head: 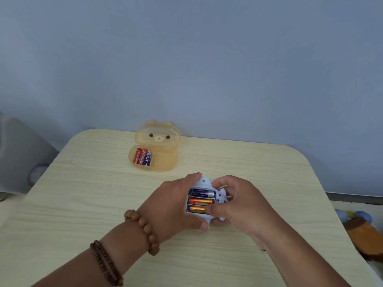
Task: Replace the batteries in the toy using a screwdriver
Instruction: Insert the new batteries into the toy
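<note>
A pale blue toy [204, 183] lies underside up on the table, its battery compartment uncovered. Three batteries sit inside: a dark blue one [202, 193] at the top, an orange one [200, 201] in the middle, and another orange one [196, 209] at the bottom. My left hand [176, 201] grips the toy from its left side. My right hand [238, 204] holds the toy's right side, its thumb pressing on the end of the bottom battery. No screwdriver or compartment cover is in view.
An open translucent orange bear-shaped box [163, 160] stands at the back of the wooden table [83, 193], holding three red and blue batteries [142, 156]. The wall runs behind it. A brown and blue object [360, 230] lies off the right table edge.
</note>
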{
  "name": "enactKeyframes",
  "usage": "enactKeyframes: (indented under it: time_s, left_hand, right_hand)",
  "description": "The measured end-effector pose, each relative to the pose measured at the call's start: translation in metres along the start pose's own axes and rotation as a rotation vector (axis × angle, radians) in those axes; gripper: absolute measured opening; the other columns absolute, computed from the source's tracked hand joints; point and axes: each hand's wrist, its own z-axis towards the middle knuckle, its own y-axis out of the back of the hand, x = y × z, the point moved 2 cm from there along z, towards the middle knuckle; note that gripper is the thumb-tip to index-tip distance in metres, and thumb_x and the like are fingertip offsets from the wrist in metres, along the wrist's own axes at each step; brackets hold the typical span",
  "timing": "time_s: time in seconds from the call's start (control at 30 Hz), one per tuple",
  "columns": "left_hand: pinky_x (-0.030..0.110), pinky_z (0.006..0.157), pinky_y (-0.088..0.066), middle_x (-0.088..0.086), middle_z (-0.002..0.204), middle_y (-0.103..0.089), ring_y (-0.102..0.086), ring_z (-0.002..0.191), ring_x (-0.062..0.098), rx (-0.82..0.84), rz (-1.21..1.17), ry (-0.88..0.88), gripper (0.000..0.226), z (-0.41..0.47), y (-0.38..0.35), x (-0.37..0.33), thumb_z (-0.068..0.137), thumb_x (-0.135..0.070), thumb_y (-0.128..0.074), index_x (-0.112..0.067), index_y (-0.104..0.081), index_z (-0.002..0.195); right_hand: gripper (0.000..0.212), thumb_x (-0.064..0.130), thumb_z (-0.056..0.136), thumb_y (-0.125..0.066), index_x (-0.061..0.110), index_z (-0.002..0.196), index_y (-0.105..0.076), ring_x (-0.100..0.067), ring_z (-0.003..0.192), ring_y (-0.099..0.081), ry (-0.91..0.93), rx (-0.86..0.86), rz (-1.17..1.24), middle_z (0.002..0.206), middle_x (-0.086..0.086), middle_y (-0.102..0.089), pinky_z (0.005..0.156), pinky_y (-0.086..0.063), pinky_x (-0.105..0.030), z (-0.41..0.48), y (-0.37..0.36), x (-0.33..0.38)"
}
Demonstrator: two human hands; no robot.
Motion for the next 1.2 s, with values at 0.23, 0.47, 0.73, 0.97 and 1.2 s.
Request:
enactKeyframes:
  time_s: [0.23, 0.47, 0.73, 0.97, 1.2]
  left_hand:
    - [0.028, 0.087, -0.053, -0.017, 0.110, -0.063, -0.060, 0.099, -0.001, 0.003, 0.015, -0.001, 0.081, -0.002, -0.001, 0.000, 0.061, -0.046, -0.087, -0.035, -0.044, 0.129]
    - [0.025, 0.093, -0.050, -0.020, 0.120, -0.056, -0.055, 0.107, -0.002, 0.006, 0.051, 0.013, 0.100, -0.003, -0.006, 0.002, 0.060, -0.052, -0.086, -0.035, -0.031, 0.141]
    - [0.026, 0.106, -0.040, -0.023, 0.135, -0.036, -0.040, 0.128, 0.003, 0.046, 0.141, 0.062, 0.115, -0.008, 0.013, -0.003, 0.064, -0.055, -0.082, -0.033, -0.009, 0.151]
    - [0.034, 0.093, -0.047, -0.001, 0.118, -0.038, -0.050, 0.108, 0.019, 0.144, 0.505, 0.522, 0.084, -0.050, 0.063, 0.038, 0.069, -0.072, -0.063, -0.025, -0.033, 0.131]
    - [0.030, 0.084, -0.048, -0.003, 0.110, -0.043, -0.054, 0.096, 0.016, 0.124, 0.477, 0.458, 0.067, -0.035, 0.040, 0.027, 0.072, -0.068, -0.064, -0.028, -0.038, 0.118]
  right_hand:
    - [0.034, 0.022, 0.081, -0.082, 0.034, 0.110, -0.068, -0.014, 0.093, -0.075, 0.019, 0.115, 0.030, 0.105, 0.004, -0.077, 0.083, -0.064, -0.038, -0.011, 0.007, -0.001]
    - [0.031, 0.017, 0.081, -0.076, 0.040, 0.101, -0.070, -0.012, 0.083, -0.076, 0.060, -0.035, -0.051, 0.094, 0.008, -0.078, 0.076, -0.064, -0.045, -0.014, -0.003, -0.007]
    - [0.032, 0.015, 0.078, -0.079, 0.037, 0.101, -0.072, -0.011, 0.079, -0.075, 0.068, -0.055, -0.063, 0.092, 0.008, -0.078, 0.066, -0.065, -0.039, -0.012, -0.004, -0.004]
    - [0.030, 0.020, 0.078, -0.081, 0.040, 0.100, -0.073, -0.013, 0.081, -0.074, 0.077, -0.018, -0.021, 0.093, 0.008, -0.078, 0.071, -0.064, -0.035, -0.016, -0.002, -0.007]
    - [0.029, 0.025, 0.078, -0.080, 0.043, 0.099, -0.071, -0.011, 0.084, -0.074, 0.084, -0.026, -0.033, 0.094, 0.012, -0.078, 0.084, -0.061, -0.048, -0.015, -0.006, -0.007]
